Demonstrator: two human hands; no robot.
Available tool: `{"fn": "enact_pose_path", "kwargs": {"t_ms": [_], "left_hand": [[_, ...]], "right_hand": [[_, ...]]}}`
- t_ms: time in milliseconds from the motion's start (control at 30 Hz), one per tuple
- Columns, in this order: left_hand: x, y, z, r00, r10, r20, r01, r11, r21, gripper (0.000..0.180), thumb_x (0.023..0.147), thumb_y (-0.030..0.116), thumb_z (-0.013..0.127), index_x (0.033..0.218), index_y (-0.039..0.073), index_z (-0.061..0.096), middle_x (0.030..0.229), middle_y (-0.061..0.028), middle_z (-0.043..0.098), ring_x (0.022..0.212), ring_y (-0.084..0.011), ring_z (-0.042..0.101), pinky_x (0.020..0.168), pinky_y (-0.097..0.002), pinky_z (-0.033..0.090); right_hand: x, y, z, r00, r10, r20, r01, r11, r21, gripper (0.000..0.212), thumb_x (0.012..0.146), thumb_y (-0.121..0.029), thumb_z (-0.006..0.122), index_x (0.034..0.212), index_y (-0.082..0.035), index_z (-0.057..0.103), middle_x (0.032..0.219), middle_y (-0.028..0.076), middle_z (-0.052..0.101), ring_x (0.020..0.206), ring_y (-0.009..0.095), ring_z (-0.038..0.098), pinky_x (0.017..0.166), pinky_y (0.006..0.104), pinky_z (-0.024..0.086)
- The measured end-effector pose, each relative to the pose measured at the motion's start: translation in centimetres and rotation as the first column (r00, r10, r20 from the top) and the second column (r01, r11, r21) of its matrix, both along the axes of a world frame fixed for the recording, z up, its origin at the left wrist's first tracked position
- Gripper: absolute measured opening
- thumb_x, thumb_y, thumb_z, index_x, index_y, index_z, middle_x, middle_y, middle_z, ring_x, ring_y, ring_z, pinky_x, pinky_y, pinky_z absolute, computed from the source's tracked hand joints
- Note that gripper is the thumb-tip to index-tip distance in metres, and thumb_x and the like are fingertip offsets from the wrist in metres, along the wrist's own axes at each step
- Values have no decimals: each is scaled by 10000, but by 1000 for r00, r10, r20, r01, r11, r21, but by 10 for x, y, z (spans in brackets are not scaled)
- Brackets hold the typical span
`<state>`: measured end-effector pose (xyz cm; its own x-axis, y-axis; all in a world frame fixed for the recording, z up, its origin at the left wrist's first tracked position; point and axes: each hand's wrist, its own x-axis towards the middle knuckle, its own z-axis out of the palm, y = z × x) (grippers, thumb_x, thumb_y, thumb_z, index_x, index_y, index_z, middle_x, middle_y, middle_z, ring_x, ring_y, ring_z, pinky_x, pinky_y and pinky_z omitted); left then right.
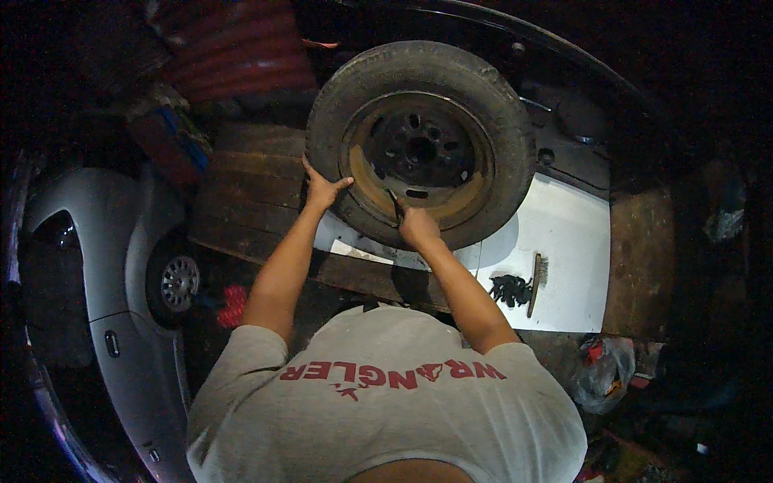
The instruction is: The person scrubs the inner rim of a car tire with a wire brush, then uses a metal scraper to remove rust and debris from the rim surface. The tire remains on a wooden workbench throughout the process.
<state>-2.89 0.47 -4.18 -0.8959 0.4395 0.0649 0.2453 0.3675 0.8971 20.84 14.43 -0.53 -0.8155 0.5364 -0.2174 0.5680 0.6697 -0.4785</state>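
Note:
A black tyre (328,113) on a rusty steel rim (475,173) lies face up on a wooden surface and a white sheet. My left hand (324,191) grips the tyre's near left edge, the thumb over the sidewall and the fingers toward the tread. At the rim's near edge, my right hand (420,229) is closed around a thin dark tool (394,201). Its tip points into the rim; its exact kind is unclear. Right of the tyre, a wire brush (535,286) with a wooden handle rests beside a crumpled black heap (510,290).
The white sheet (576,241) covers part of the brown wooden surface (250,189). At the left stands a silver car (129,266). A clear plastic bag (604,374) sits at the lower right. Red corrugated sheeting (241,48) is beyond the tyre at the upper left.

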Motion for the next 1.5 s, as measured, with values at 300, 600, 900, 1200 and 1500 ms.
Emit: {"fn": "enact_pose_path", "kwargs": {"t_ms": [300,600,900,1200,1500], "left_hand": [[12,3,9,999,37,30,-34,994,-101,1470,582,365,922,1493,85,-198,1528,-306,166,1413,-408,228,1153,-466,253],[19,-3,7,997,74,29,-69,986,-151,1419,628,418,886,1497,68,-181,1520,-368,124,1416,-501,151,1160,-496,209],[17,-8,5,999,50,17,-49,995,-92,1405,632,389,888,1500,78,-173,1517,-363,135,1408,-485,191,1150,-508,226],[14,-1,13,998,57,15,-56,993,-107,1408,625,362,897,1502,86,-168,1534,-328,114,1406,-448,219,1156,-474,235],[22,-5,9,997,75,15,-73,990,-118,1405,623,399,891,1503,73,-155,1519,-355,140,1393,-480,232,1143,-488,261]], "right_hand": [[7,6,-3,999,43,5,-43,998,44,367,895,-203,513,1242,-137,611,965,241,680,923,420,654,824,516,518],[40,22,23,997,-10,74,13,999,-41,343,856,-187,576,1185,-110,638,1074,226,668,981,397,657,830,505,531],[22,11,11,1000,-27,-5,26,998,-64,335,841,-171,573,1164,-134,657,1014,227,684,969,410,656,850,503,526],[-19,-2,-21,995,-15,-100,10,999,-41,306,913,-224,513,1155,-100,654,989,279,665,951,426,650,853,531,505],[23,3,-4,993,-86,-77,77,990,-122,325,909,-200,521,1165,-26,620,979,275,668,940,445,645,824,547,505]]}}
